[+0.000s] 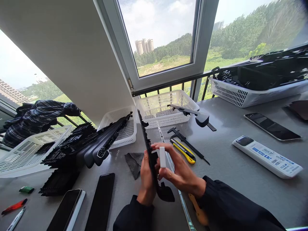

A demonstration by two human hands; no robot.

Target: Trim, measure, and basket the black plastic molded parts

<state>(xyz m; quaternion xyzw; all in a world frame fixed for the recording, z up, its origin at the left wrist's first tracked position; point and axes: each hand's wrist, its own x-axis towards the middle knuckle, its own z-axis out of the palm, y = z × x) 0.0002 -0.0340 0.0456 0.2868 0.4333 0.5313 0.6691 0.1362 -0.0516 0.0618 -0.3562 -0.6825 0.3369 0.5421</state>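
A long black plastic part (pixel 149 154) stands on edge, tilted, near the middle of the view. My left hand (pixel 146 179) is closed round its left side. On its right side, my right hand (pixel 178 170) pinches a small white block (pixel 162 157) between thumb and fingers, close to the black part. Some of my right fingertips are hidden behind the block. Beneath my hands runs a metal ruler (pixel 184 208). A yellow utility knife (pixel 183 150) and a black caliper (pixel 187 141) lie just right of my right hand.
White baskets (pixel 120 140) stand along the back, one with another long part (pixel 190 113) across its edge. Stacked black parts (pixel 64 157) sit at left. Phones (pixel 271 125), a white remote-like device (pixel 267 157), a dark cloth (pixel 133 163) and an orange-handled tool (pixel 198 210) lie about.
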